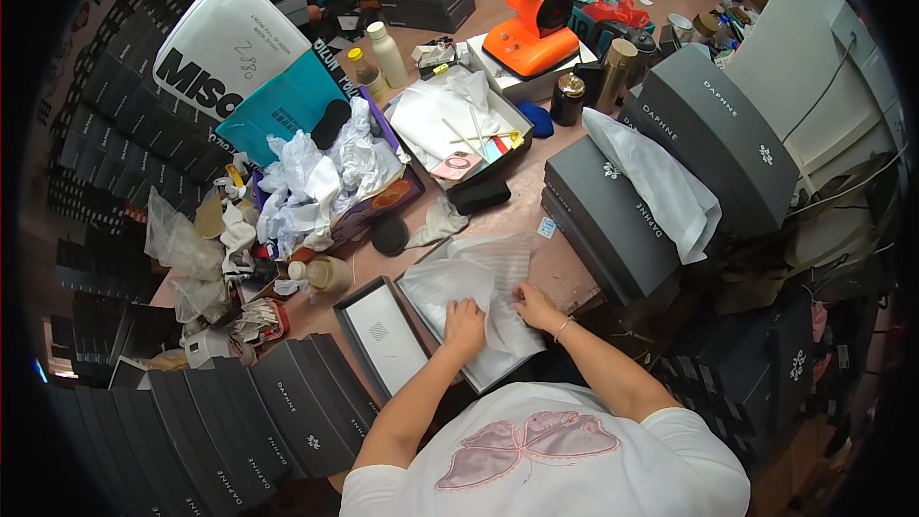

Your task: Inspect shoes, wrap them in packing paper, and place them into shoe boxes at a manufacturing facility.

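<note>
An open grey shoebox [481, 386] sits in front of me at the near edge of the table, lined with crumpled white tissue paper [498, 278]. On the left part of the paper rests my left hand [465, 329], its fingers slightly bent and lying on the sheet. At the right side of the box, my right hand [538, 310] pinches the paper's edge between thumb and fingers. Whatever lies under the paper is hidden. Left of the box is a grey lid [385, 337] with its white inside facing up.
Grey shoeboxes stand stacked at right [613, 215], with a white sheet [670, 191] on them, and in a row at lower left [278, 402]. Beyond are a purple-edged box [402, 193] of crumpled paper, a white-lined tray [498, 161], bottles [386, 56] and an orange device [525, 33].
</note>
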Tool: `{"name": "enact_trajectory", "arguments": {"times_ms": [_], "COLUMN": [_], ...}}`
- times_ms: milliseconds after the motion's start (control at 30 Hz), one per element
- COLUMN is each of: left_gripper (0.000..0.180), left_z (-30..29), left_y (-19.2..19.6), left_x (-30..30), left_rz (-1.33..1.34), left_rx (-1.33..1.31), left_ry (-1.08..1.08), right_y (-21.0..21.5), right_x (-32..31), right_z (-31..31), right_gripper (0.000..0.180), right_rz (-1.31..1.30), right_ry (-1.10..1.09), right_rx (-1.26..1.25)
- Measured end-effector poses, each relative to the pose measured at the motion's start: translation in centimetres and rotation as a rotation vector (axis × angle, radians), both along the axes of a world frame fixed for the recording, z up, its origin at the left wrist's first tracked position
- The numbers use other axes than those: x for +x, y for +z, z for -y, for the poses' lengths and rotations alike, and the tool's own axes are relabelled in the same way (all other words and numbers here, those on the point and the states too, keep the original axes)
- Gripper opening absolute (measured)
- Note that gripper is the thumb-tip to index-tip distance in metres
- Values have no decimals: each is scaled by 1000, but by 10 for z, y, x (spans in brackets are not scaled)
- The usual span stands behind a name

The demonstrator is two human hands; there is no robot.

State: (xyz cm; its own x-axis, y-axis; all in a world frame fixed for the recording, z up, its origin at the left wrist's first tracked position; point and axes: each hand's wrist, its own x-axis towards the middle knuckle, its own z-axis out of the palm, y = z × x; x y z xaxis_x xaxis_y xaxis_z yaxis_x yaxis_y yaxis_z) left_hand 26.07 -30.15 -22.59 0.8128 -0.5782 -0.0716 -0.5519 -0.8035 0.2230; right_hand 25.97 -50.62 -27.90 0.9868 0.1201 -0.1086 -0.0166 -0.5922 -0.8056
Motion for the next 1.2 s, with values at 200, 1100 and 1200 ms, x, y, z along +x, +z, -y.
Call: {"name": "enact_trajectory", "arguments": {"times_ms": [200, 1100, 1200], "left_gripper": [52, 35, 56], "left_z": [-22, 104, 119], "left_y": [7, 123, 157], "left_x": [-6, 6, -4], "left_rz": [-144, -742, -1365], "left_rx": [207, -1145, -1434], "left_ry": [30, 145, 572], "right_y": [11, 360, 375], "right_x": [5, 50, 58], "right_z": [-23, 174, 108], "right_gripper": [26, 16, 25], "right_rz": [-887, 461, 679], "right_ry": [-169, -134, 76], "right_rx": [750, -865, -545]}}
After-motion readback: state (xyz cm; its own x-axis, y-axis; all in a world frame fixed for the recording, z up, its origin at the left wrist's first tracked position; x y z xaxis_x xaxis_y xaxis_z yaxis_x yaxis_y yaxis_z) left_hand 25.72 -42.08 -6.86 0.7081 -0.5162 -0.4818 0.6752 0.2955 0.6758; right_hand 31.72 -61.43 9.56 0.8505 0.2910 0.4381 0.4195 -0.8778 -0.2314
